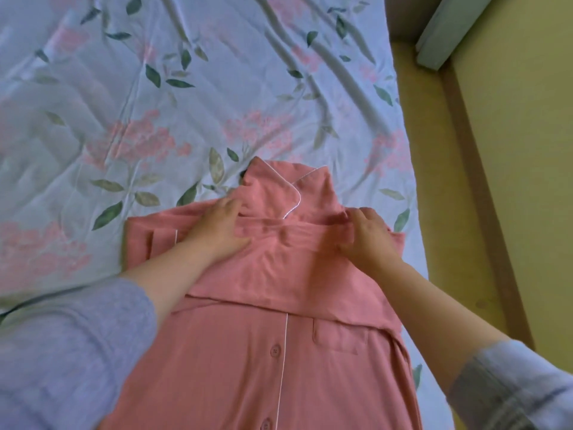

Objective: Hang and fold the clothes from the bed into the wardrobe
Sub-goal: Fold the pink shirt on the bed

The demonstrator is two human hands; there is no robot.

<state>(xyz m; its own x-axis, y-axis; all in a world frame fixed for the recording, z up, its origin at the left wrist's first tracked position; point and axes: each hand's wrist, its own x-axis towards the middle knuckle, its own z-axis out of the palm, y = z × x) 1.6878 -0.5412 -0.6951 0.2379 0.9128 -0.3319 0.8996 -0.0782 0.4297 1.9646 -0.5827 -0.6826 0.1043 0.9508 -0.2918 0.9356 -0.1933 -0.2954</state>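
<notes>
A pink button-up pyjama shirt (273, 361) with white piping lies front up on the bed, collar at the far end, chest pocket at the right. A folded band of the same pink fabric crosses it below the collar. My left hand (217, 228) rests on that band at the left of the collar, fingers tucked at its far edge. My right hand (366, 237) pinches the band's far edge at the right. Both forearms reach out from grey-blue sleeves.
The bed is covered by a pale blue sheet (155, 88) with pink flowers and green leaves, wrinkled. The bed's right edge runs along a yellowish floor (521, 181). A pale green-grey board or furniture edge (446, 29) shows at the top right.
</notes>
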